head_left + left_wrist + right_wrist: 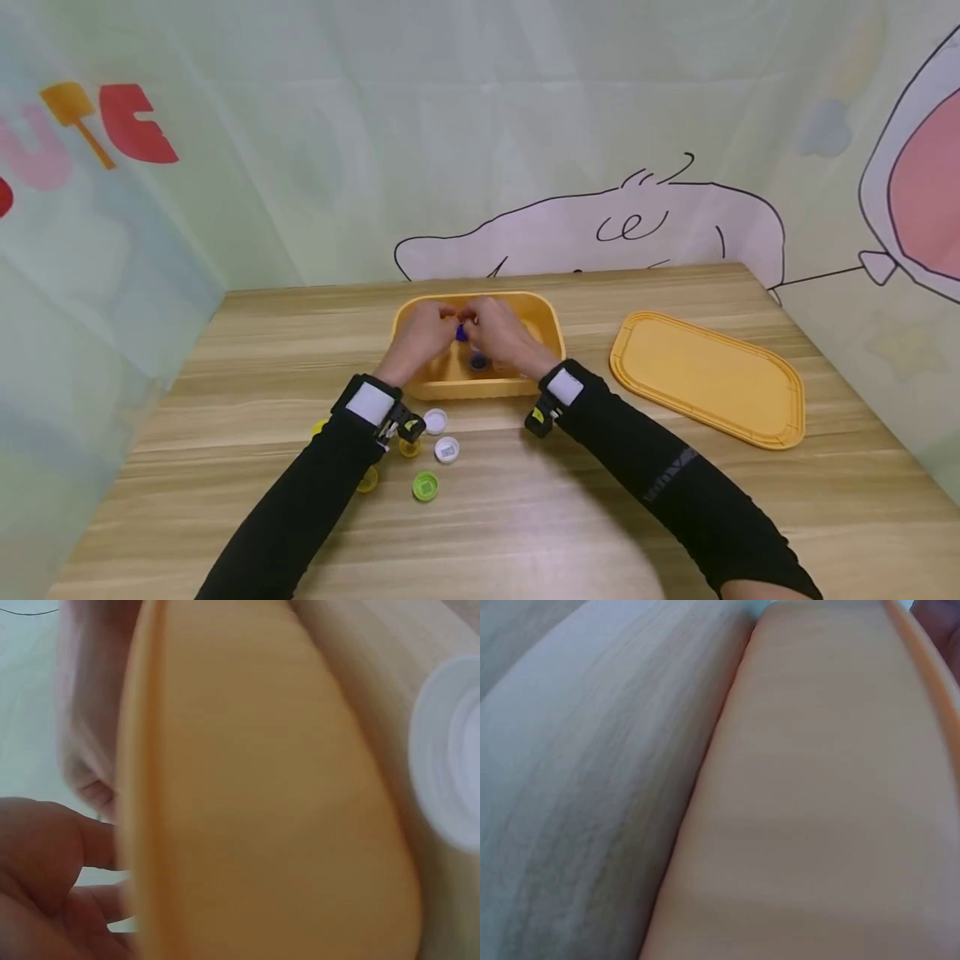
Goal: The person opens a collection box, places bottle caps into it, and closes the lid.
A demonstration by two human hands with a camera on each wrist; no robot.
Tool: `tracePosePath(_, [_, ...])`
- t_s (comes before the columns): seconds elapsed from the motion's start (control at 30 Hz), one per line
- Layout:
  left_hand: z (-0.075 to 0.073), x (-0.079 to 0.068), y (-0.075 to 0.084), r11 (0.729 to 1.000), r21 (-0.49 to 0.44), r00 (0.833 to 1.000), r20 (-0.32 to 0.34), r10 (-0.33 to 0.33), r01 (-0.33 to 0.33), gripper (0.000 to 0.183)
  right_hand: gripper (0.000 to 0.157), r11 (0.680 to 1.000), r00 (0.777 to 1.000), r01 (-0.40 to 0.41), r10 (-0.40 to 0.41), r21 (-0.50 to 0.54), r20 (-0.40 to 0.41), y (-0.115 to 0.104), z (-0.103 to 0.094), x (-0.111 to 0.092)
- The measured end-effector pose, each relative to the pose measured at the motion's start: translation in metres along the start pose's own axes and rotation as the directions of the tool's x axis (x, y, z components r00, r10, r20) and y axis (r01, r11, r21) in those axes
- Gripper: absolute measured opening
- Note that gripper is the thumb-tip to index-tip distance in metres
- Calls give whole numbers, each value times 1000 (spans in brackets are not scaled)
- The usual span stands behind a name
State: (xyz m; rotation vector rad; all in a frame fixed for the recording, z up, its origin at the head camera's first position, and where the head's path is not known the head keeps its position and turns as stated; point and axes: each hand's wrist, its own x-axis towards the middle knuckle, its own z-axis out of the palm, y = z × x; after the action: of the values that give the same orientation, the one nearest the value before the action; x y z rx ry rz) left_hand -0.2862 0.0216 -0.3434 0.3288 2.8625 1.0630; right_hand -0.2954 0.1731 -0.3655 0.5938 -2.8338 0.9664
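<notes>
Over the yellow-orange bin [487,389], both hands come together in the head view. A small blue piece [461,333] shows between their curled fingers, and its exact kind is hidden. The left hand [423,335] pinches it from the left, the right hand [498,332] from the right. A dark blue round cap [478,362] lies on the bin floor under the right hand. In the left wrist view, the bin wall [262,780] hides the left fingertips. The right wrist view is mostly filled by the bin's outer wall [802,780].
In front of the bin lie white caps [447,450], a green cap [425,487] and yellow caps [367,480], some partly behind the left forearm. A flat yellow-orange lid [708,379] rests on the wooden table [510,525] at the right. A printed cloth hangs behind.
</notes>
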Motion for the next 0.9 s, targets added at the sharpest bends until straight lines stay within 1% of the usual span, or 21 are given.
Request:
tracePosePath(0.17, [-13,-17,2,1000,30,1000,-22,10,-10,33,17,998,998,45,-43,43,-41,-7,-2,-6])
tracePosePath(0.33, [-22,-42,2,995,79,995,-64,73,-68,32,19,995,996,78,-75,64,-49,-19,-7,-17])
tracePosePath(0.4, [-25,-52,2,993,84,994,-64,86,-81,29,16,993,993,107,-104,57,-53,-25,-10,-24])
tracePosePath(0.47, [-26,-62,1,992,77,994,-44,99,-95,28,13,987,987,154,-151,35,-57,-31,-12,-31])
tracePosePath(0.57, [-26,-77,-1,991,86,995,-3,100,-99,26,9,976,975,216,-216,-6,-50,-41,-13,-45])
tracePosePath(0.63, [-23,-88,-3,991,96,995,10,96,-96,24,7,969,968,247,-248,-33,-41,-47,-11,-54])
tracePosePath(0.73, [-19,-107,-7,988,122,996,-5,91,-89,22,9,958,959,280,-282,-65,-24,-55,-9,-69])
tracePosePath(0.83, [-15,-124,-10,980,166,992,-47,117,-108,21,10,947,950,312,-313,-75,-8,-61,-10,-86])
tracePosePath(0.9, [-13,-132,-12,975,186,988,-68,136,-121,20,11,946,948,318,-318,-67,8,-63,-11,-97])
